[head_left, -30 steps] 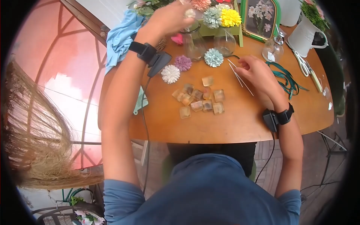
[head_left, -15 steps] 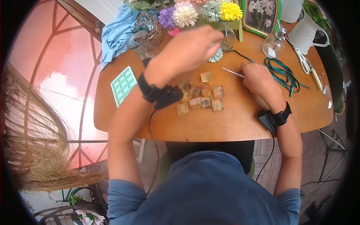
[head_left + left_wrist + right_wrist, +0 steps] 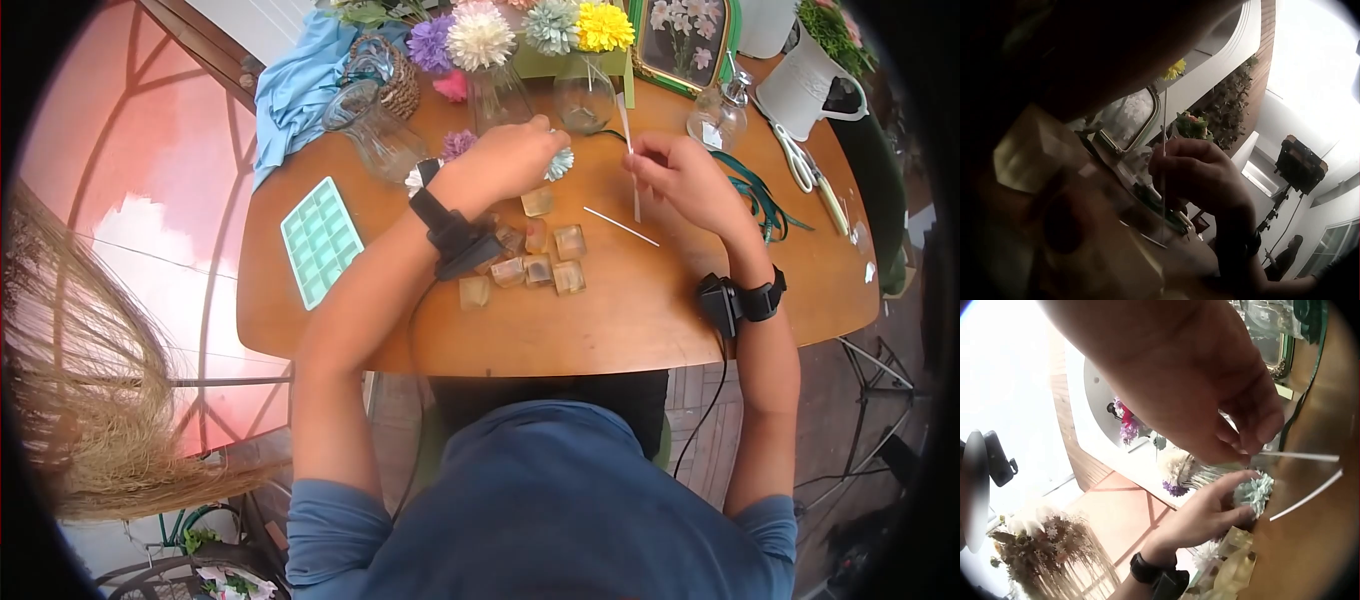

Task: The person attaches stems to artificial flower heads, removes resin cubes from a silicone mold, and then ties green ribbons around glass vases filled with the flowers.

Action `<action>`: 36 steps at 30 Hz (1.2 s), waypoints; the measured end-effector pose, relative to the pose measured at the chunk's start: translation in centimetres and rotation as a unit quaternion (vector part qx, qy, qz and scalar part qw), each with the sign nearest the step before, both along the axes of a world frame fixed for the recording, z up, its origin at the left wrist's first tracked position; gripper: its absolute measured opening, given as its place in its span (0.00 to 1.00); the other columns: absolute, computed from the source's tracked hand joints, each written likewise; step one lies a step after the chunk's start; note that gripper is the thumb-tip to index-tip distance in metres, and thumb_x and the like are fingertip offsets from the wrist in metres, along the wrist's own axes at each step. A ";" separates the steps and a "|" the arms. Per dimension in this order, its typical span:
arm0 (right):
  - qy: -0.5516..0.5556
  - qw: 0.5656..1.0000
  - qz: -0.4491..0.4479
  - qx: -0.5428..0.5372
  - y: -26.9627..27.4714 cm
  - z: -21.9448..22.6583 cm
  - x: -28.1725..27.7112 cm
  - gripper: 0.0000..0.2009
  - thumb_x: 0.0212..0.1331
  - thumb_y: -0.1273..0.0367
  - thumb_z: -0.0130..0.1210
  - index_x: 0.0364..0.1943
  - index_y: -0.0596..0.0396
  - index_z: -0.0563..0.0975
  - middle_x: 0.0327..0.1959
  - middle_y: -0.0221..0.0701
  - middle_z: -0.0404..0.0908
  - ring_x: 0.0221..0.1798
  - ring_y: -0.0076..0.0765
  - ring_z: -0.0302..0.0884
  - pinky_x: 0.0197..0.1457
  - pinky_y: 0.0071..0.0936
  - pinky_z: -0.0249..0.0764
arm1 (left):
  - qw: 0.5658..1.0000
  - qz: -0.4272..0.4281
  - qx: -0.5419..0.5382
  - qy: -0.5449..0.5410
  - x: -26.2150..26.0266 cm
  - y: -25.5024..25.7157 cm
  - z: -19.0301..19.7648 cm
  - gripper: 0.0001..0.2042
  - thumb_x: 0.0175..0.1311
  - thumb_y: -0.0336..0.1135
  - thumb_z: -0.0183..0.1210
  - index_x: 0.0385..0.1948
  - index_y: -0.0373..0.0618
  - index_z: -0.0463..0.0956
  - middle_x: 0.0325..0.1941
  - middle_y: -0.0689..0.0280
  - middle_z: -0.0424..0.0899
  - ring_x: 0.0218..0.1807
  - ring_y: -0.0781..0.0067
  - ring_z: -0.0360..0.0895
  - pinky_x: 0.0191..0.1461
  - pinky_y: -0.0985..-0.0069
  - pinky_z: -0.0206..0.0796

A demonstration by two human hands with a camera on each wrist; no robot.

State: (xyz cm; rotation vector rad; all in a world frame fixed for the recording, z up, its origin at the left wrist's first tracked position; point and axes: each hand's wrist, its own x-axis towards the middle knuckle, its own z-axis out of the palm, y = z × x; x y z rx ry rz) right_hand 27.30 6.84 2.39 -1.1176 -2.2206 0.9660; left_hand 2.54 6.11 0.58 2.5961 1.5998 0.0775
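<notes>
My left hand (image 3: 508, 160) grips a pale teal pompom flower (image 3: 1259, 490), thumb and fingers on either side of its head, low over the table. In the head view only the flower's edge shows past the fingers. My right hand (image 3: 685, 178) pinches a thin white stick (image 3: 632, 160) between thumb and fingertips. A second white stick (image 3: 622, 227) lies on the wood to its left. Several clear amber-tinted cubes (image 3: 507, 271) lie close together below my left hand, partly covered by the wrist. A purple flower (image 3: 458, 145) peeks out behind that hand.
Glass vases hold a cream flower (image 3: 480, 38) and a yellow flower (image 3: 605, 27) at the back. Another glass vase (image 3: 380, 140) leans at left, near a mint-green tray (image 3: 322, 243). Green ribbon (image 3: 765, 200), scissors (image 3: 790, 155) and a white pitcher (image 3: 805, 95) are at right.
My left hand has come down from a cream flower at the back vase and gripped the teal flower. My right hand has picked up one of the two white sticks and lifted it.
</notes>
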 end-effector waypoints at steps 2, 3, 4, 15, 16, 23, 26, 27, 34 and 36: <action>0.099 0.994 0.014 -0.035 -0.1 0.0 -0.2 0.10 0.68 0.66 0.52 0.34 0.59 0.77 0.20 0.24 0.75 0.27 0.15 0.72 0.31 0.20 0.69 | 1.000 0.012 -0.009 -0.012 -0.3 -0.5 0.6 0.19 0.62 0.29 0.55 0.56 0.48 0.73 0.52 0.54 0.76 0.52 0.47 0.77 0.53 0.57 0.71; 0.093 0.995 0.019 -0.033 -0.1 -0.1 -0.2 0.10 0.68 0.67 0.52 0.35 0.60 0.77 0.21 0.25 0.76 0.27 0.16 0.72 0.31 0.20 0.69 | 1.000 0.013 0.000 -0.022 -0.6 -0.8 1.1 0.19 0.61 0.30 0.56 0.56 0.48 0.73 0.52 0.55 0.76 0.52 0.48 0.77 0.53 0.58 0.71; 0.087 0.995 0.025 -0.031 0.1 -0.4 -0.3 0.09 0.68 0.67 0.52 0.35 0.60 0.76 0.21 0.26 0.76 0.27 0.18 0.73 0.31 0.21 0.70 | 0.999 0.015 0.008 -0.033 -0.9 -1.1 1.4 0.19 0.61 0.30 0.57 0.55 0.48 0.73 0.51 0.56 0.76 0.52 0.48 0.77 0.54 0.58 0.71; -0.213 0.975 0.059 -0.005 -2.1 1.4 -1.9 0.10 0.61 0.68 0.53 0.38 0.61 0.79 0.29 0.48 0.81 0.32 0.53 0.78 0.39 0.41 0.74 | 0.958 0.033 0.105 -0.264 -4.2 -6.7 2.4 0.16 0.63 0.34 0.60 0.51 0.46 0.74 0.48 0.59 0.76 0.45 0.55 0.77 0.49 0.67 0.70; -0.223 0.972 0.078 0.011 -2.3 1.0 -1.8 0.10 0.61 0.68 0.54 0.37 0.61 0.79 0.29 0.48 0.81 0.33 0.54 0.78 0.39 0.42 0.74 | 0.950 0.031 0.116 -0.288 -4.5 -7.0 2.0 0.16 0.62 0.34 0.61 0.51 0.46 0.74 0.47 0.60 0.76 0.44 0.56 0.77 0.48 0.67 0.70; -0.308 0.935 0.088 0.150 -3.5 -1.9 -1.7 0.05 0.54 0.72 0.55 0.28 0.62 0.77 0.29 0.47 0.80 0.36 0.56 0.78 0.41 0.46 0.73 | 0.899 0.067 0.089 -0.425 -5.3 -7.5 -0.3 0.15 0.61 0.31 0.62 0.50 0.44 0.75 0.49 0.63 0.75 0.44 0.70 0.76 0.46 0.76 0.69; -0.336 0.925 0.064 0.167 -4.1 -1.8 -2.0 0.04 0.51 0.73 0.54 0.26 0.61 0.75 0.29 0.47 0.79 0.36 0.57 0.78 0.41 0.47 0.73 | 0.902 0.056 0.081 -0.420 -5.2 -7.5 -0.6 0.15 0.61 0.28 0.63 0.50 0.42 0.75 0.51 0.65 0.74 0.46 0.77 0.74 0.44 0.80 0.69; -0.342 0.922 0.062 0.172 -4.0 -1.8 -2.0 0.04 0.51 0.74 0.54 0.26 0.61 0.74 0.29 0.46 0.79 0.35 0.57 0.77 0.41 0.47 0.72 | 0.901 0.049 0.087 -0.423 -5.1 -7.4 -0.9 0.15 0.61 0.28 0.63 0.50 0.42 0.75 0.51 0.66 0.74 0.46 0.77 0.74 0.44 0.80 0.69; -0.292 0.939 0.056 0.172 -3.2 -1.6 -1.9 0.04 0.51 0.74 0.55 0.28 0.60 0.73 0.29 0.44 0.78 0.35 0.56 0.77 0.40 0.46 0.72 | 0.900 0.053 0.053 -0.429 -4.9 -7.6 -1.0 0.17 0.61 0.30 0.63 0.51 0.42 0.74 0.50 0.67 0.78 0.46 0.79 0.75 0.45 0.80 0.70; -0.283 0.943 0.058 0.164 -3.3 -1.0 -2.0 0.06 0.53 0.73 0.53 0.30 0.63 0.73 0.31 0.48 0.78 0.37 0.57 0.77 0.43 0.47 0.73 | 0.904 0.035 0.076 -0.420 -4.9 -7.3 -1.4 0.17 0.61 0.30 0.63 0.51 0.43 0.74 0.49 0.66 0.78 0.47 0.77 0.75 0.48 0.79 0.69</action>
